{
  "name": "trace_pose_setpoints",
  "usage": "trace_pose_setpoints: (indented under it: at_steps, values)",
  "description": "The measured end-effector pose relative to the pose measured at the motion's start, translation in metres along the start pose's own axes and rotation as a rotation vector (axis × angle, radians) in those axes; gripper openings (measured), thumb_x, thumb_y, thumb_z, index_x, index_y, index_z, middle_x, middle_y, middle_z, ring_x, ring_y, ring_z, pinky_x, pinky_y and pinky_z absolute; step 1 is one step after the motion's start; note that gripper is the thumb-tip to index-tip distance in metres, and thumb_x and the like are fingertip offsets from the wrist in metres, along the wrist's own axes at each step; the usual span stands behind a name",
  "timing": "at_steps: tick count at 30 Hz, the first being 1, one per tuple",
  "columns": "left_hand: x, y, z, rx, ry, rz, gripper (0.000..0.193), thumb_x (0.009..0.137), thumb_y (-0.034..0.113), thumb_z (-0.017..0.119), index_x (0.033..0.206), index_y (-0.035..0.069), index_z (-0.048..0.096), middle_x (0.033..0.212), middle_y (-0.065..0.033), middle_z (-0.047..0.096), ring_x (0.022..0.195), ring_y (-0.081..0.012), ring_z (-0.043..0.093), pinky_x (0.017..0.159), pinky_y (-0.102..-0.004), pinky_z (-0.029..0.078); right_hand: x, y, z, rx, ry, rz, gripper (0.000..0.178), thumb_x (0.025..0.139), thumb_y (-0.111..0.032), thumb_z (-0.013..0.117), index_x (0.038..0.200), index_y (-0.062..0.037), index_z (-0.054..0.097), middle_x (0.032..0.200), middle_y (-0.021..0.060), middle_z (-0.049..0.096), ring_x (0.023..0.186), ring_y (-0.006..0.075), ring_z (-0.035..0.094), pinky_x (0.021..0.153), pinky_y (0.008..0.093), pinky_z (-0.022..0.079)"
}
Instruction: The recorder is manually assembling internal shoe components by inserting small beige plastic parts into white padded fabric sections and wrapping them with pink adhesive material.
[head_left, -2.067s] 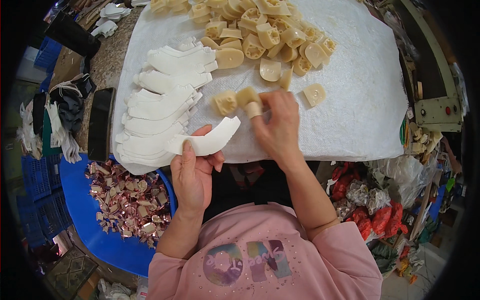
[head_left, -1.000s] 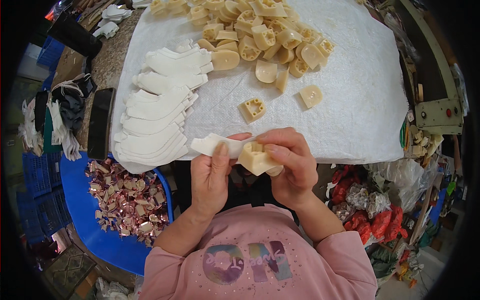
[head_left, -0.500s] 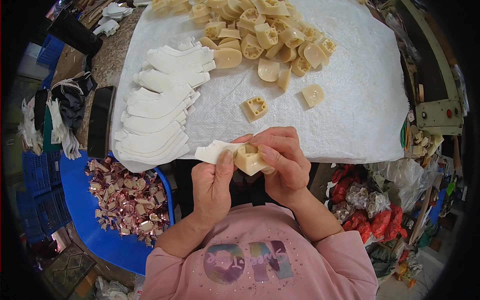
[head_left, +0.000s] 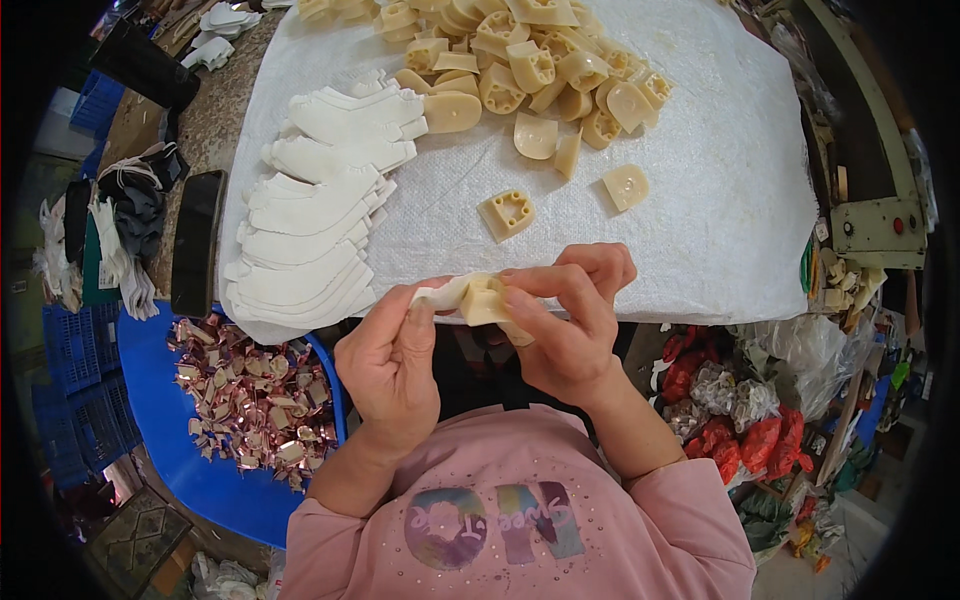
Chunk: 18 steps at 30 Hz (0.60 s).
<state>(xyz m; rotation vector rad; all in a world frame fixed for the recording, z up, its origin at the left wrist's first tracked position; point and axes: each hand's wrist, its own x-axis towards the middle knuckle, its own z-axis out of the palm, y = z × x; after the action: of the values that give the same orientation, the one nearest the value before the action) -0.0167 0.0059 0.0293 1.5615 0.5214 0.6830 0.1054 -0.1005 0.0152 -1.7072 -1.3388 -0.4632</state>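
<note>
Above the table's near edge, my right hand (head_left: 570,325) grips a beige plastic shoe heel (head_left: 484,302), its hollow side partly showing. A white heel cover piece (head_left: 447,291) wraps against the heel's far side. My left hand (head_left: 392,365) pinches the loose left end of that cover between thumb and fingers. Past my hands, one hollow heel (head_left: 508,215) lies on the white woven sheet, with another heel (head_left: 625,187) to its right. To the left is a fanned stack of white cover pieces (head_left: 305,220).
A large heap of beige heels (head_left: 530,65) covers the far middle of the sheet (head_left: 720,230). Left of the sheet lies a black phone (head_left: 198,240). Below it, a blue tub (head_left: 150,400) holds many metallic pink pieces (head_left: 255,400). Plastic bags (head_left: 760,440) crowd the lower right.
My left hand has moved left and drawn the cover's end with it, now bent and pinched. The heel has tilted in my right hand, whose fingers have shifted upward.
</note>
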Motion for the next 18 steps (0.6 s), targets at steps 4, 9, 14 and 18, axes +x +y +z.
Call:
trace_pose_setpoints:
  at_steps: [4,9,14,18]
  values:
    - [0.001,0.001,0.002,0.219,0.017,0.056,0.024,0.094,0.012,0.049,0.100,-0.007,0.062,0.074,-0.0025,0.059,0.062,-0.0062,0.046,0.056,-0.0191,0.035,0.016,-0.013,-0.011,-0.149,-0.282,0.094,0.027,0.056,-0.007,0.066,0.081,-0.0133,0.059,0.077,-0.0002,0.050,0.077,0.0207,0.045,0.073,0.0443,0.024]
    - [-0.003,-0.007,0.006,0.332,-0.011,0.125,0.021,0.092,0.011,0.051,0.100,-0.006,0.062,0.071,-0.0031,0.058,0.059,-0.0085,0.045,0.054,-0.0211,0.035,0.016,-0.016,-0.014,-0.141,-0.392,0.132,0.023,0.057,-0.007,0.065,0.076,-0.0130,0.055,0.074,0.0015,0.041,0.077,0.0211,0.044,0.071,0.0414,0.023]
    - [-0.003,-0.006,0.010,0.496,-0.080,0.332,0.019,0.086,0.000,0.055,0.103,-0.005,0.062,0.089,-0.0173,0.060,0.074,-0.0236,0.059,0.064,-0.0302,0.047,0.009,-0.006,-0.008,-0.133,-0.393,0.104,0.025,0.057,-0.005,0.065,0.079,-0.0122,0.056,0.075,0.0022,0.043,0.077,0.0212,0.044,0.071,0.0409,0.023]
    - [-0.003,-0.010,0.004,0.310,-0.123,0.194,0.020,0.087,0.001,0.056,0.105,-0.002,0.063,0.092,-0.0150,0.058,0.080,-0.0205,0.058,0.066,-0.0295,0.047,-0.002,0.008,-0.004,0.111,-0.295,0.168,0.029,0.058,0.002,0.063,0.085,-0.0100,0.058,0.079,0.0027,0.047,0.077,0.0213,0.045,0.073,0.0397,0.024]
